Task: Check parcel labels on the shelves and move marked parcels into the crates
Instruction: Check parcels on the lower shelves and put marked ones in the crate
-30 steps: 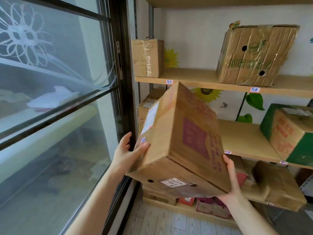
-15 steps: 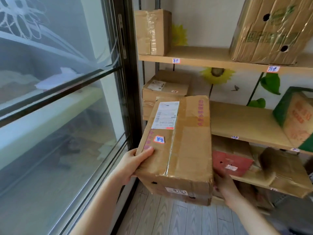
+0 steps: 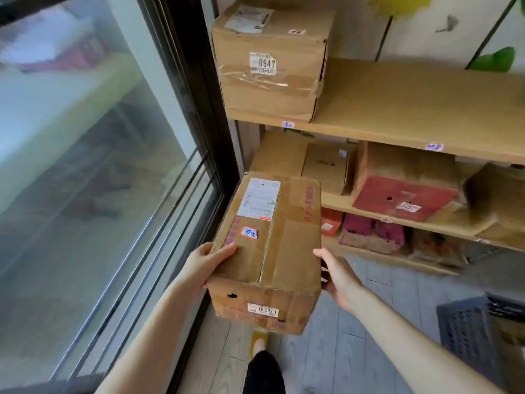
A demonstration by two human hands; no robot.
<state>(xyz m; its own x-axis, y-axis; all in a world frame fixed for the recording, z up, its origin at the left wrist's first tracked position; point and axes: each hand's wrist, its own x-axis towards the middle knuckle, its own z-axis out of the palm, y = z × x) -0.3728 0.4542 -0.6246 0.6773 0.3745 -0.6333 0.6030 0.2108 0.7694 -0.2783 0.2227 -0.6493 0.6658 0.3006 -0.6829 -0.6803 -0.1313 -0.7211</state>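
I carry a long brown cardboard parcel (image 3: 272, 251) level in front of me, off the shelves. Its top shows a white shipping label and a small red-edged sticker with blue writing; its near end bears a tag reading 0151. My left hand (image 3: 206, 265) grips its left side with the thumb curled over the top edge. My right hand (image 3: 339, 277) holds the right side, thumb up along the edge. A dark slatted crate (image 3: 466, 328) stands on the floor at lower right.
Wooden shelves (image 3: 397, 129) hold other parcels: a box tagged 0947 (image 3: 270, 64) at upper left, a red-fronted box (image 3: 403, 183), several more below. A glass door with a black frame (image 3: 199, 109) runs along the left. My foot (image 3: 260, 344) stands on the grey plank floor.
The parcel came off the shelf, turned from tilted to level and dropped lower and closer to me. My view swung down, bringing the floor and the crate into sight.
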